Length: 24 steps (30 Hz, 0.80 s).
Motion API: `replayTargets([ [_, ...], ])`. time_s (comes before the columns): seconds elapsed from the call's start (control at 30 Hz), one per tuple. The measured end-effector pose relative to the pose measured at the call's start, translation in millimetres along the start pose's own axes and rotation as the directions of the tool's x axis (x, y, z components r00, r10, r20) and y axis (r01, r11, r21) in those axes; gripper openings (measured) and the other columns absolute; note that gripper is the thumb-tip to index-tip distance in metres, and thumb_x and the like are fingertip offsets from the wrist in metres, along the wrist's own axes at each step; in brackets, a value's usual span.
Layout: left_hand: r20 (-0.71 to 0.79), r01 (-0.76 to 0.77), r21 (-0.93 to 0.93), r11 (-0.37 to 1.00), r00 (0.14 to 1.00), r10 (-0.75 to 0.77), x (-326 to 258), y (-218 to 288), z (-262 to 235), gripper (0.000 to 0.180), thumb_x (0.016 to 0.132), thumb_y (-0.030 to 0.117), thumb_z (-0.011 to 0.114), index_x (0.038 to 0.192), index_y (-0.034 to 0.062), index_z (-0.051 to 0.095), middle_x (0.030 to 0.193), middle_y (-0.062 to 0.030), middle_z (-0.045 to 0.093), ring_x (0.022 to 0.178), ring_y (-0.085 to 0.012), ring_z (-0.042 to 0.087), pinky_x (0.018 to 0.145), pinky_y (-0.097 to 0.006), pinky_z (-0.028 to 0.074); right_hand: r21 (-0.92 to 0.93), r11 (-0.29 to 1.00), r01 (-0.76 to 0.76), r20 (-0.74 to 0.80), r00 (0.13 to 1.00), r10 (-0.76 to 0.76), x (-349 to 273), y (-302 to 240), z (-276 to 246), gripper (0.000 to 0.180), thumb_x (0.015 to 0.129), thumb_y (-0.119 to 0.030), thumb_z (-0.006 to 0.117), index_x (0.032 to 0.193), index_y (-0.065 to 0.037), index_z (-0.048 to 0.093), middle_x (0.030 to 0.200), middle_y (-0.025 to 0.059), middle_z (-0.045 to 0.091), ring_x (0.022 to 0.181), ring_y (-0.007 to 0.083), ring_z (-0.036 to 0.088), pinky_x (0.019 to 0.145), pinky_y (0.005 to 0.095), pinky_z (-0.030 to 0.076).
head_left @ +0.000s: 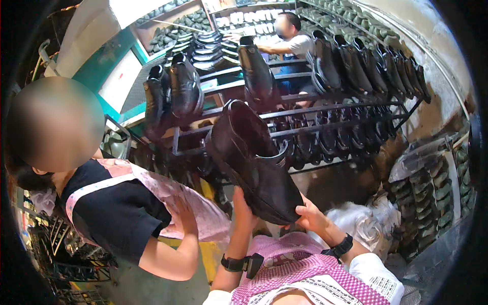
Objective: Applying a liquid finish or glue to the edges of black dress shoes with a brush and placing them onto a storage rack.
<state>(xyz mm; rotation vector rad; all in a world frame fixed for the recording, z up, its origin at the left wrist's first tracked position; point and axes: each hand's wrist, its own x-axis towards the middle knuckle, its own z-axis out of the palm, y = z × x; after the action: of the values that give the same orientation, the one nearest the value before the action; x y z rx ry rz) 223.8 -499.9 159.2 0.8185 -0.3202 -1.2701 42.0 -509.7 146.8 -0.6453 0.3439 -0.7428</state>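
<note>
A dark shoe [249, 162] is held in front of a metal rack [356, 105], on the wearer's side of it, as I follow the work remotely through the head camera. The left hand [244, 206] supports it low along one side; the right hand [311, 214] pinches the toe, thumb uppermost. Both are grasping the shoe, its opening facing up and its heel end tilted toward the rack.

I judge it light for its bulk, the upper soft enough to dent, the sole stiffer. Its dull surface should be less slippery than the glossy black shoes [256, 71] standing on the rack. It looks sturdy, though I would expect scuffs to show. The sole edge and the heel seem to me the firmest holds; the collar would probably give under pressure.

The rack's bars and the shoes on them make the nearest hard edges beyond the heel, though I cannot tell the exact gap. A co-worker in a pink apron [178, 195] stands before the rack's left end, one forearm near the wearer's left arm. White plastic bags [358, 221] crowd the space below the rack's right half. I reckon the easiest room lies straight back from the rack, toward the wearer's chest.
</note>
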Motion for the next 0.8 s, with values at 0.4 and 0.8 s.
replayTargets([
  [0.4,-0.099,-0.245,0.583,0.775,0.925,0.367,-25,-33,17,0.045,0.090,0.031,0.041,0.113,-0.0075,0.043,0.106,-0.0138,0.052,0.094,-0.0188,0.051,0.081,-0.028,0.040,-0.713,0.662,0.229,-0.251,0.799,-0.547,1,-28,25,0.026,0.074,-0.013,0.068,0.094,-0.002,0.057,0.084,0.0023,0.060,0.074,0.0068,0.054,0.065,0.0193,0.043],
  [0.8,-0.012,-0.366,0.684,0.631,0.859,0.512,-24,-39,5,0.041,0.088,0.022,0.048,0.115,-0.0074,0.042,0.103,-0.0127,0.054,0.090,-0.0170,0.051,0.078,-0.026,0.040,0.018,0.991,0.129,-0.492,0.865,-0.103,21,-25,34,0.011,0.079,-0.012,0.062,0.083,-0.004,0.055,0.075,0.0024,0.057,0.054,0.0073,0.050,0.045,0.0188,0.038],
])
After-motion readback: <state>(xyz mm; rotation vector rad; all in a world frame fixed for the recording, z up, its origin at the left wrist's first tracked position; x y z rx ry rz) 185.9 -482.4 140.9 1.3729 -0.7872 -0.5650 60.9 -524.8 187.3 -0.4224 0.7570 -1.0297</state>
